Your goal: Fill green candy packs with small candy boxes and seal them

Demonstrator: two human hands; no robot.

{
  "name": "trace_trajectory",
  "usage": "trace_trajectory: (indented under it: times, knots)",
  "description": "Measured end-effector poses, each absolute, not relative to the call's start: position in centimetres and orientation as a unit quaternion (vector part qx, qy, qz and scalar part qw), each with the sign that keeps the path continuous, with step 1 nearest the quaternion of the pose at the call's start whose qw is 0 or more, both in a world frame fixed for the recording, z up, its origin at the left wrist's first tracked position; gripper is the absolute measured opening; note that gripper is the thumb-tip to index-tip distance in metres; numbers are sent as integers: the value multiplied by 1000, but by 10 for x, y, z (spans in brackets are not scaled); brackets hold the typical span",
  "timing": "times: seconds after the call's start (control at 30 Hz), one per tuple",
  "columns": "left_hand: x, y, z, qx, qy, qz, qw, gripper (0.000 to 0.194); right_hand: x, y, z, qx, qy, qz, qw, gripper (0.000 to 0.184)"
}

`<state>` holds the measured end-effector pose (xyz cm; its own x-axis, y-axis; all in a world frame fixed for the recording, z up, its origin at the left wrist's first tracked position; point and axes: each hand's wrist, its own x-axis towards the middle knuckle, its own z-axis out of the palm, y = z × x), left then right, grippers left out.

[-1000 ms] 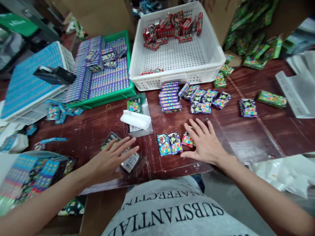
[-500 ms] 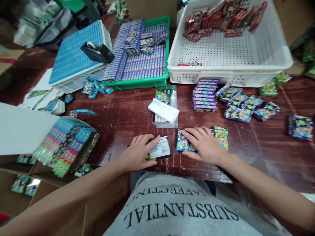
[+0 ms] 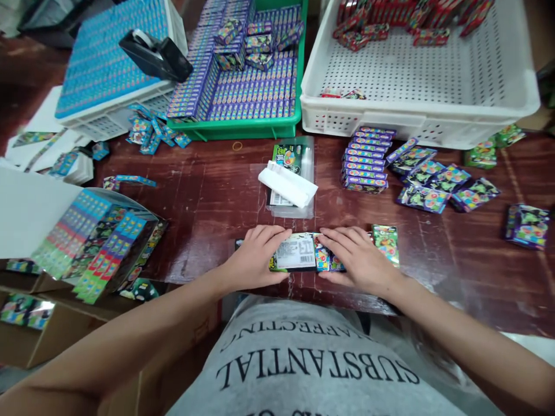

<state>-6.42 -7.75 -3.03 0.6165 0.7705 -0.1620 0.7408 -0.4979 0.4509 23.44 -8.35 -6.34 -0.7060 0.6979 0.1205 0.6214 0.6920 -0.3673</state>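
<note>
- Presently, I find the packet [image 3: 297, 255], dark with a white label, lying flat by the near side of the table [image 3: 208, 199]; its right end meets or sits just beside a blue box [image 3: 322, 260], I cannot tell which.
- My left hand [image 3: 255, 259] covers the packet's left part, fingers laid together over the far edge and thumb along the near one; whether it pinches or merely rests, I cannot tell.
- My right hand [image 3: 359, 254] arches over the blue box and its neighbours, fingers forward, thumb on the near side; the palm hides most of them, so I cannot judge the squeeze.
- A green box [image 3: 385, 245] shows just beyond that hand, to the right.
- To do this neatly, I would keep packet and boxes flat, their near edges in one line, and push evenly and lightly, since thin cardboard would probably buckle or skew.
- Farther off lies a clear bag [image 3: 307, 173], a white strip [image 3: 288, 184] across it.
- Right of that, a stack of purple boxes [image 3: 367, 157] stands before the white basket [image 3: 416, 122].
- Far left are the green tray [image 3: 243, 130] and a tape dispenser [image 3: 156, 55].
</note>
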Motion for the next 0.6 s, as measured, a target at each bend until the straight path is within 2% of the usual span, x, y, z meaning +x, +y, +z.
trace_trajectory:
  times: [0.1, 0.23, 0.3, 0.43, 0.6]
  knots:
    - [-56, -71, -28, 876, 407, 11, 259, 86, 238, -82, -59, -354, -910, 172, 132, 76]
    - [-50, -66, -24, 880, 404, -15, 250, 85, 264, -76, -48, -374, -906, 155, 126, 106]
    - [-48, -66, -24, 881, 406, -20, 244, 86, 281, -73, -46, -373, -907, 161, 112, 99]
    - [-42, -65, -24, 883, 399, -23, 246, 85, 293, -66, -52, -343, -909, 207, 116, 71]
    - [-37, -63, -24, 886, 387, -19, 253, 82, 289, -57, -55, -328, -907, 230, 130, 70]
